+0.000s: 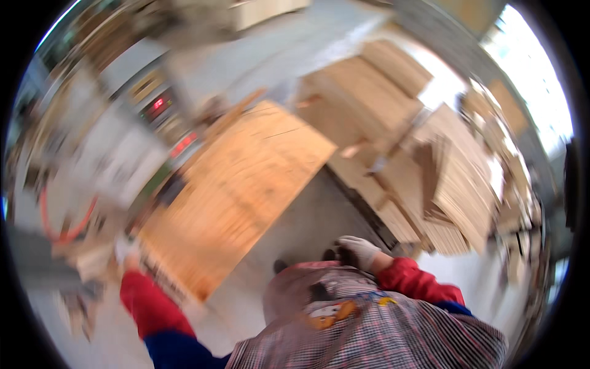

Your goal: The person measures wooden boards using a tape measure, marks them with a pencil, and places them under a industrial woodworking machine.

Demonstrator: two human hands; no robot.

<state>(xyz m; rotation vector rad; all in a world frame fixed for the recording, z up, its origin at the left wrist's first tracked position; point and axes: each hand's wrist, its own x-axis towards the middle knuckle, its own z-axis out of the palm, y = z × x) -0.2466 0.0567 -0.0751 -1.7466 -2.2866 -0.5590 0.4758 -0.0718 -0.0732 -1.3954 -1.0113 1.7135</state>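
Observation:
A broad plywood-topped surface [239, 190] with orange-brown grain slants across the middle. At its near left end is my left hand [127, 249] in a pale glove, touching or close beside the edge; motion blur hides its fingers. My right hand [361, 251], gloved in white with dark fingers, hangs in front of my body, away from the boards. Its fingers look loosely bent and apart, and nothing shows in them. Red sleeve covers reach up both forearms, and a checked apron [381, 326] covers my front.
Stacks of brown panels [362, 92] stand on the right, with a leaning fanned pile [461, 190] nearer me. A machine cabinet [117, 154] with a red-lit control panel [158, 106] stands left. An orange hose [64, 237] loops below it. Grey floor [295, 215] separates the plywood from the stacks.

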